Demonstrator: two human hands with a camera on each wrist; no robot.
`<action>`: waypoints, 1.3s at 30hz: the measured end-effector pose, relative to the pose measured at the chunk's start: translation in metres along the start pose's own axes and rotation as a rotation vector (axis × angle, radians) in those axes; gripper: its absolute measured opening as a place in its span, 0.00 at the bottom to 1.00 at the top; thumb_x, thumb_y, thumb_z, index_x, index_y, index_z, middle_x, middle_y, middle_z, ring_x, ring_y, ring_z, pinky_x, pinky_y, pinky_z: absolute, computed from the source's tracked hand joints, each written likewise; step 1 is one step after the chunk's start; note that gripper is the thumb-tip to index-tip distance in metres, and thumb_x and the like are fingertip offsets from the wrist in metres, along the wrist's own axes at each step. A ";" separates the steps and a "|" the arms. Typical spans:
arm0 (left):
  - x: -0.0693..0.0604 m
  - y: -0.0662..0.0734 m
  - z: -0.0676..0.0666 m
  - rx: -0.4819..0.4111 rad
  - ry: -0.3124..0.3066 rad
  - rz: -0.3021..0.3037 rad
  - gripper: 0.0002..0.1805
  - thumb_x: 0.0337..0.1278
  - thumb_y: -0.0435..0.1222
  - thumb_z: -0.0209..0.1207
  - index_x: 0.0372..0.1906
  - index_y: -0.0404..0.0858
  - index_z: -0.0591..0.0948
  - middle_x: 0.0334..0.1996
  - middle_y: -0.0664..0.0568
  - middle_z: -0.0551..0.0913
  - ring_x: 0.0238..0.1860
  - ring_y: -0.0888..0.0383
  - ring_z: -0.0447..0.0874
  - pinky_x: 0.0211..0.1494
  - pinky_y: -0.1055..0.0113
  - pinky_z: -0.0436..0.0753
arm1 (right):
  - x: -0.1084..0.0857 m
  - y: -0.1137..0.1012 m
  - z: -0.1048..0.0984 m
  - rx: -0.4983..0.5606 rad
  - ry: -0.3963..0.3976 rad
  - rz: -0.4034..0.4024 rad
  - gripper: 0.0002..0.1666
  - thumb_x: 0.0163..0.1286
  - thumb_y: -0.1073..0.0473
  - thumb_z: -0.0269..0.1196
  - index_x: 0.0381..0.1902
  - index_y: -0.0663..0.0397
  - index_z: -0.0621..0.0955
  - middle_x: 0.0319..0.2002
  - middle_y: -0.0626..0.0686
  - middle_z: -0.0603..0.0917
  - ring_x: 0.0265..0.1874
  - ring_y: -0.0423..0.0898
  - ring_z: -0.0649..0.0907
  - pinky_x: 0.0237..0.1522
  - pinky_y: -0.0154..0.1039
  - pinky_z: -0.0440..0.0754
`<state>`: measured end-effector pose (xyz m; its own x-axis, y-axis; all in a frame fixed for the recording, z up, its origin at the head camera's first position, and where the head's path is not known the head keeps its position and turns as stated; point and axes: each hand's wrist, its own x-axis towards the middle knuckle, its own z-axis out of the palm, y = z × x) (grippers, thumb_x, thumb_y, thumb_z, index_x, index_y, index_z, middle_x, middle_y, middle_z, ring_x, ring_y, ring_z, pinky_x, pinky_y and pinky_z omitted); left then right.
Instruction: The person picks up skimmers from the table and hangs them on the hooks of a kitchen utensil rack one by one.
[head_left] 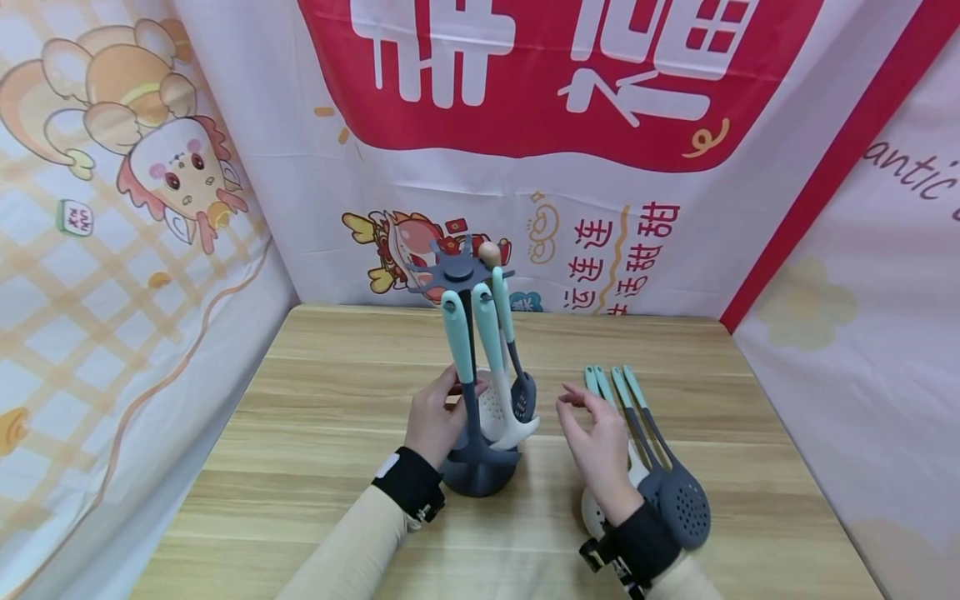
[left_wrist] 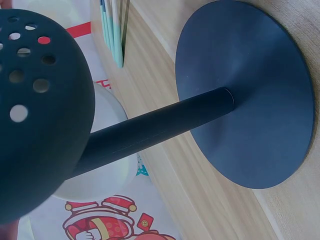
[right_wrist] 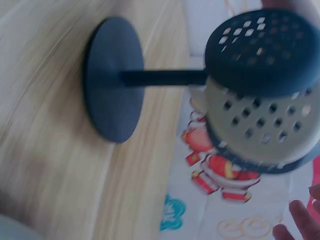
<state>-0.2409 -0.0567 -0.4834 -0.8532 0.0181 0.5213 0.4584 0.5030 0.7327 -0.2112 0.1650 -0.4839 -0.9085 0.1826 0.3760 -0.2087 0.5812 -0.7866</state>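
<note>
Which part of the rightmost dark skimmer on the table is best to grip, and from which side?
Probably grip the skimmer by its mint handle, coming from the right: the handle is slim, and the neighbouring utensils all lie to the left.

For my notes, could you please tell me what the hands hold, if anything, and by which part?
The right hand holds nothing; the left hand is at the hanging utensils, any grip hidden.

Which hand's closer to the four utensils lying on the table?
Right. The right hand is beside the lying utensils, overlapping them in the head view; the left hand is farther left, at the utensil stand.
</note>
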 end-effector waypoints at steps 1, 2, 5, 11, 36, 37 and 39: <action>0.001 0.000 0.000 0.001 0.001 0.000 0.11 0.62 0.37 0.65 0.47 0.39 0.81 0.37 0.48 0.89 0.38 0.51 0.90 0.33 0.70 0.88 | 0.002 0.004 -0.001 -0.020 -0.006 0.020 0.17 0.67 0.60 0.66 0.53 0.55 0.83 0.44 0.55 0.89 0.50 0.54 0.84 0.55 0.54 0.79; 0.001 0.000 0.000 0.001 0.001 0.002 0.11 0.62 0.37 0.65 0.47 0.39 0.81 0.37 0.48 0.89 0.38 0.51 0.90 0.33 0.70 0.88 | 0.004 0.008 -0.003 -0.037 -0.015 0.042 0.19 0.67 0.60 0.65 0.55 0.54 0.82 0.46 0.56 0.88 0.53 0.55 0.83 0.57 0.55 0.78; 0.001 0.001 -0.001 0.004 0.000 0.004 0.10 0.62 0.37 0.65 0.46 0.38 0.82 0.37 0.48 0.89 0.38 0.51 0.90 0.33 0.69 0.88 | 0.008 0.020 -0.007 -0.081 -0.045 0.103 0.21 0.69 0.58 0.64 0.59 0.53 0.80 0.50 0.56 0.87 0.59 0.57 0.80 0.61 0.58 0.75; 0.001 0.000 -0.001 0.008 -0.001 -0.002 0.10 0.62 0.37 0.65 0.46 0.38 0.82 0.37 0.47 0.89 0.37 0.50 0.90 0.32 0.70 0.88 | 0.013 0.045 -0.014 -0.160 -0.085 0.232 0.23 0.71 0.58 0.61 0.64 0.52 0.77 0.57 0.57 0.83 0.64 0.57 0.74 0.64 0.59 0.70; 0.001 -0.003 0.000 0.023 0.008 0.018 0.10 0.62 0.37 0.65 0.45 0.40 0.82 0.36 0.48 0.89 0.38 0.51 0.90 0.33 0.70 0.88 | 0.016 0.132 -0.048 -0.314 -0.104 0.377 0.27 0.73 0.56 0.57 0.66 0.62 0.73 0.62 0.67 0.77 0.63 0.66 0.75 0.63 0.64 0.71; 0.001 -0.003 0.000 0.023 0.007 0.017 0.09 0.62 0.37 0.65 0.45 0.40 0.82 0.36 0.48 0.89 0.38 0.51 0.90 0.33 0.70 0.88 | 0.015 0.136 -0.049 -0.317 -0.105 0.378 0.27 0.73 0.56 0.57 0.65 0.62 0.74 0.62 0.67 0.77 0.63 0.66 0.74 0.63 0.64 0.71; 0.001 -0.003 0.000 0.021 0.005 0.015 0.09 0.62 0.38 0.65 0.45 0.40 0.82 0.36 0.48 0.89 0.38 0.50 0.90 0.33 0.70 0.88 | 0.014 0.141 -0.051 -0.327 -0.107 0.374 0.26 0.72 0.56 0.58 0.64 0.63 0.74 0.61 0.68 0.78 0.62 0.67 0.74 0.63 0.65 0.71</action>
<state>-0.2432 -0.0577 -0.4851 -0.8450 0.0217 0.5343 0.4658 0.5205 0.7156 -0.2349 0.2901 -0.5648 -0.9350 0.3532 0.0322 0.2466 0.7127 -0.6567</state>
